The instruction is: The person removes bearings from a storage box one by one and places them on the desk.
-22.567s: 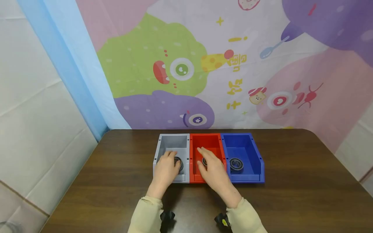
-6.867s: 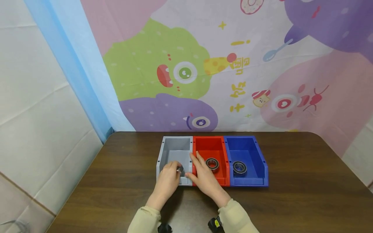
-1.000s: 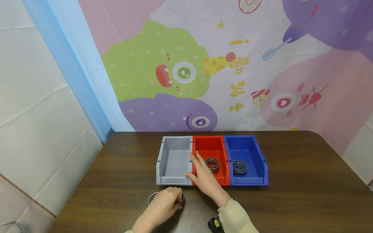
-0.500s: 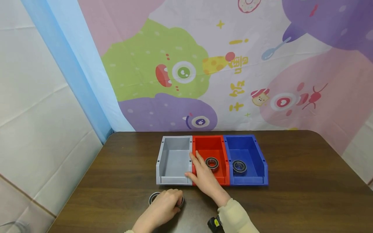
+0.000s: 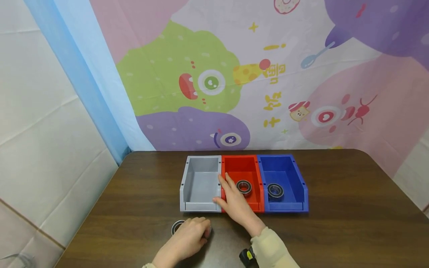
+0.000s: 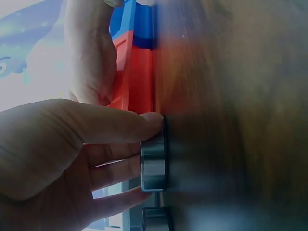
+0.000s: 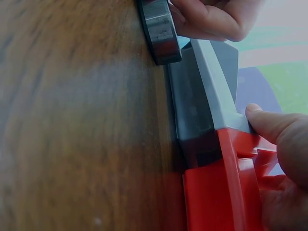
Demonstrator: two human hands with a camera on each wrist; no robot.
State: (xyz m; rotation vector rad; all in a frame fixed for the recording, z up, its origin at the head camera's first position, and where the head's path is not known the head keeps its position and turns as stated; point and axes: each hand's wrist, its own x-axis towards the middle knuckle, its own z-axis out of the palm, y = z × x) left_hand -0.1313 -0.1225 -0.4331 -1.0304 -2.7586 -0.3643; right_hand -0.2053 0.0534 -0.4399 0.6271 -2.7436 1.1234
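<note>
My left hand (image 5: 187, 236) is on the table in front of the grey bin (image 5: 201, 206), its thumb and fingers pinching a ball bearing (image 6: 154, 166) by the rim. In the head view that hand mostly covers the bearing. Just left of it lies a second bearing (image 5: 175, 225), partly hidden by the hand. My right hand (image 5: 236, 203) rests over the wall shared by the grey bin and the red bin (image 5: 256, 206), fingers extended, thumb on the grey edge. One bearing (image 5: 244, 194) lies in the red bin, another (image 5: 275, 198) in the blue bin (image 5: 295, 206).
The three bins stand side by side on a dark wooden table (image 5: 352, 208). A patterned curtain (image 5: 214, 123) hangs behind the table's far edge. Near the right sleeve (image 5: 273, 249) sits a black wrist device (image 5: 246, 257).
Since 6.9 seconds ago, my left hand has left the grey bin with a bearing and come down onto the table in front. Over the last second both hands have stayed nearly still.
</note>
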